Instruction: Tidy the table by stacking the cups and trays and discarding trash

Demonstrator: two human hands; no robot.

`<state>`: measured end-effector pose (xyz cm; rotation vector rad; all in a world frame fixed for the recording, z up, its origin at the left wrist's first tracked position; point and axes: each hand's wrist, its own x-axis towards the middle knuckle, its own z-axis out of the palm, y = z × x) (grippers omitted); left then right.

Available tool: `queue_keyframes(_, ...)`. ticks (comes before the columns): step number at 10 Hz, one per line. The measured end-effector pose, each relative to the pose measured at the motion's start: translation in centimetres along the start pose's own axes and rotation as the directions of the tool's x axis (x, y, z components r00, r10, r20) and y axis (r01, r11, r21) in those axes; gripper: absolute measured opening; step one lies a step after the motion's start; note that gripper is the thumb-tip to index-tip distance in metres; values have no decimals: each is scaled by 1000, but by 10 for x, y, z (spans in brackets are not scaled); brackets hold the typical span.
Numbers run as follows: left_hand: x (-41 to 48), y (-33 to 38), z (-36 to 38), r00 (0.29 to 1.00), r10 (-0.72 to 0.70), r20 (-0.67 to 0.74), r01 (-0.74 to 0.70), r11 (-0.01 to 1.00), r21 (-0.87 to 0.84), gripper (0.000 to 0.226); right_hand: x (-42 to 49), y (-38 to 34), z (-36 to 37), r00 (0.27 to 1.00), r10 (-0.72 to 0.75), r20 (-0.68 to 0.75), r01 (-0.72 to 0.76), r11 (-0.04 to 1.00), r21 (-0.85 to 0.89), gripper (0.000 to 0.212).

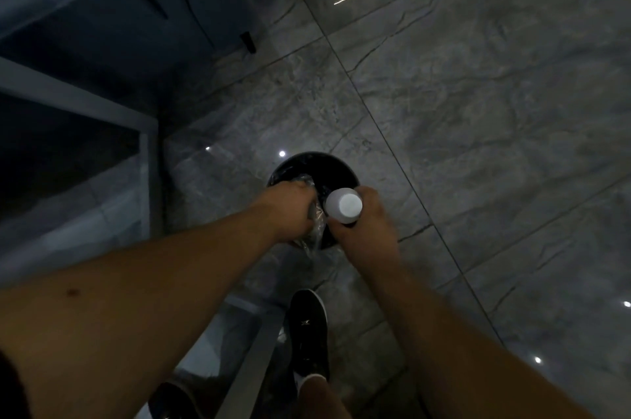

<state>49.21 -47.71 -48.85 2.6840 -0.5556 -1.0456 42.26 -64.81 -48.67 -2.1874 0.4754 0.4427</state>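
Note:
A round black trash bin [327, 167] stands on the grey tiled floor below me, and both my hands are over its opening. My left hand [290, 210] is closed around crumpled clear plastic wrap [316, 224] that hangs down at the bin's near rim. My right hand [367, 217] grips a white cup [343, 205] turned upside down, its flat bottom facing the camera, held above the bin's right side. The bin's inside is dark and I cannot see what lies in it.
A glass table with a pale metal frame [85, 101] stands to the left, its corner leg [146, 179] near the bin. A dark sofa [102, 8] sits beyond it. My black shoe [309, 326] is just behind the bin. Bare tiles [478, 111] stretch to the right.

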Motion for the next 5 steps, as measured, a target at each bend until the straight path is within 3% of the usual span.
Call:
queue_keyframes(2, 9, -6, 2, 999, -49, 25, 49, 999, 4, 37, 9, 6, 9, 1000, 21, 16, -20, 999, -43, 67)
queue_keyframes(4, -35, 7, -19, 979, -145, 141, 148, 989, -13, 65, -14, -7, 1, 989, 61, 137, -32, 979, -202, 81)
queue_keyframes(5, -82, 18, -45, 944, -217, 250, 210, 976, 56, 56, -44, -35, -23, 952, 118, 282, 15, 903, -429, 59)
